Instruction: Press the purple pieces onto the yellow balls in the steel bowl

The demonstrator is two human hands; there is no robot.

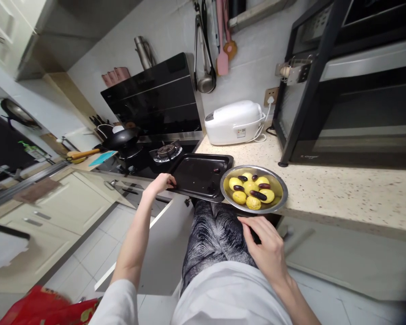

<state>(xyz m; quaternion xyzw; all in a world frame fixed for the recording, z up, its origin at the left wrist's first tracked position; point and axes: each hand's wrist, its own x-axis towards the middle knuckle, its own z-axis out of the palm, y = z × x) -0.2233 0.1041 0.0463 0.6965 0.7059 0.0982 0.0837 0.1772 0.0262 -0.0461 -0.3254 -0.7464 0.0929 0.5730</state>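
At the left rim of a black baking tray (198,174) is my left hand (160,184), its fingers curled closed on the edge. A few small dark pieces lie in the tray. Just right of it stands a round metal bowl (281,192), holding several yellow, rounded food pieces (250,186) and several dark, elongated fruits (258,195). My right hand (265,239) hovers in front of the bowl, below the counter edge, apart from it. Its fingers are slightly bent, the thumb stands away from them, and nothing shows in its grasp.
A white rice cooker (235,122) stands behind the bowl, plugged in. A black rack with an oven (358,108) rises at the right. The gas stove (167,151) with a wok (123,137) lies left. An open cabinet door (165,248) juts out by my legs.
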